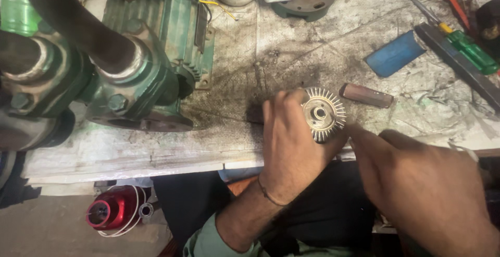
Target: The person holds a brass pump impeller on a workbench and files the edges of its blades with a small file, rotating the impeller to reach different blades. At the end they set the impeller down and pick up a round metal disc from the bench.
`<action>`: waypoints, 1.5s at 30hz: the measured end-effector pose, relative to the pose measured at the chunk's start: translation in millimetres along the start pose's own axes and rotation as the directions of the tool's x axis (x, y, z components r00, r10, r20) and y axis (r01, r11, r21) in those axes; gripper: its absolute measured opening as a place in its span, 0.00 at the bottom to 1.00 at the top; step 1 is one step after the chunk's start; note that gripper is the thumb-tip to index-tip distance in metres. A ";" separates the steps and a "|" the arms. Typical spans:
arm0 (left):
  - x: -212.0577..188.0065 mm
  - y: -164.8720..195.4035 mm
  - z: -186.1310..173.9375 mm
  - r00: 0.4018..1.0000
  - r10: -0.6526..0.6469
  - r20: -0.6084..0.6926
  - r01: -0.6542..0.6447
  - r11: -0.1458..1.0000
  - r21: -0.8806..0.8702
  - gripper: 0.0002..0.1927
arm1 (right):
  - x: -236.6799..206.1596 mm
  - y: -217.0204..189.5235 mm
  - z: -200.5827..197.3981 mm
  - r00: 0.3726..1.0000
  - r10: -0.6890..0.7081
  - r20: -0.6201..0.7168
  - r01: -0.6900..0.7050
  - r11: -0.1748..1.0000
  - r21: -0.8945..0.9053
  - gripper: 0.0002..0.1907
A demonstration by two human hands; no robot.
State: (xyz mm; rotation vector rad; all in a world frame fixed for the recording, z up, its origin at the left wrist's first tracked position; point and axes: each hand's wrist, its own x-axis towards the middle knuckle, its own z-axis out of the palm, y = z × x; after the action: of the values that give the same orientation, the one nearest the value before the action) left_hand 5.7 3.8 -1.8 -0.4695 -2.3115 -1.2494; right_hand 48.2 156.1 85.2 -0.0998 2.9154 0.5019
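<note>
**Finned rotor held at the edge of a grimy tabletop**

Grease-stained sheeting covers the tabletop (291, 43), and near its front edge a small metal rotor with a ring of radial fins (324, 114) is held upright, its hub face turned toward the camera. The left hand (291, 147) is wrapped around it from the left, its fingers (271, 112) curled shut against the finned rim. The right hand (422, 184) is brought in from the lower right, one finger touching the rotor's lower side; whether anything is gripped there cannot be told.

A slip is judged the main risk: the surface and parts look oily, the rotor is close to the table's front edge, and a loosened grip could let it drop to the floor or into the lap below. The thin fins could be bent by a hard squeeze, and skin could be nicked on their edges.

Just right of the rotor a short brown bar (366, 95) is laid; farther right, a blue flat piece (395, 53) and a green-handled screwdriver (471, 51). A green cast motor housing (151, 43) is set at the left, partly covered by a dark arm (78, 22) whose owner is out of view. A red part with white wire (107, 212) is seen below the table.

The rotor's rear half, any shaft, and the right fingertips are hidden. Items along the top edge are cut off.
</note>
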 end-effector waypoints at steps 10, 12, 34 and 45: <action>-5.0 5.2 0.9 0.998 0.058 -0.021 -0.056 0.995 0.080 0.44 | -3.9 -1.6 3.7 0.971 -0.051 -0.236 0.078 0.991 0.109 0.20; -2.0 4.4 0.0 0.999 0.045 -0.020 -0.043 0.996 0.083 0.44 | -1.5 -3.2 2.4 0.975 -0.067 -0.211 0.093 0.989 0.114 0.19; 6.1 1.9 -7.7 0.990 -0.133 0.047 0.138 0.983 -0.123 0.49 | 0.9 -0.4 -3.0 0.995 -0.023 -0.095 0.034 0.993 0.117 0.18; 10.1 -0.2 -13.9 0.994 -0.071 0.079 0.084 0.980 -0.181 0.47 | 2.7 -3.5 -1.0 0.928 -0.096 -0.360 0.169 0.969 0.178 0.20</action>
State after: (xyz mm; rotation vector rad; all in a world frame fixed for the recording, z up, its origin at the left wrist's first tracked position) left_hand 0.5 -7.3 10.2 -0.4989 -2.3037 -1.5167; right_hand 45.8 152.4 84.5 -0.3945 3.2540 0.1688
